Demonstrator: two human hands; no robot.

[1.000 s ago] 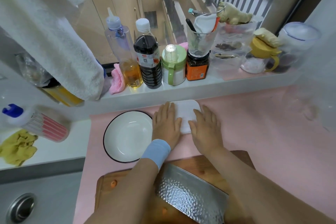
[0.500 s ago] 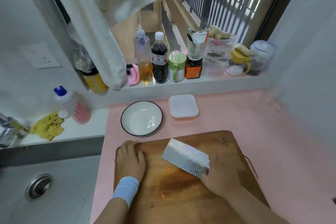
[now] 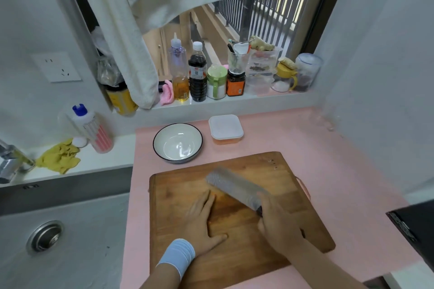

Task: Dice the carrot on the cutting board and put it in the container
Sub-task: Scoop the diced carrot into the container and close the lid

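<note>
Your left hand [image 3: 202, 220] lies flat on the board [image 3: 288, 178], fingers straight. Your right hand [image 3: 279, 225] grips the cleaver [image 3: 234, 186], and its blurred blade is just beside those fingertips, so a hasty sweep could nick them. The carrot [image 3: 226, 141] shows orange through the lidded container [image 3: 226, 128] near the counter's far edge, but blur hides whether scraps remain on the board.

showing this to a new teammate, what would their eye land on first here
Most likely the steel cleaver, blurred, gripped by the right hand over the middle of the wooden cutting board, with the left hand flat on the board beside it. Next come the lidded container, orange showing inside, and the white bowl, side by side on the pink counter behind the board.
</note>
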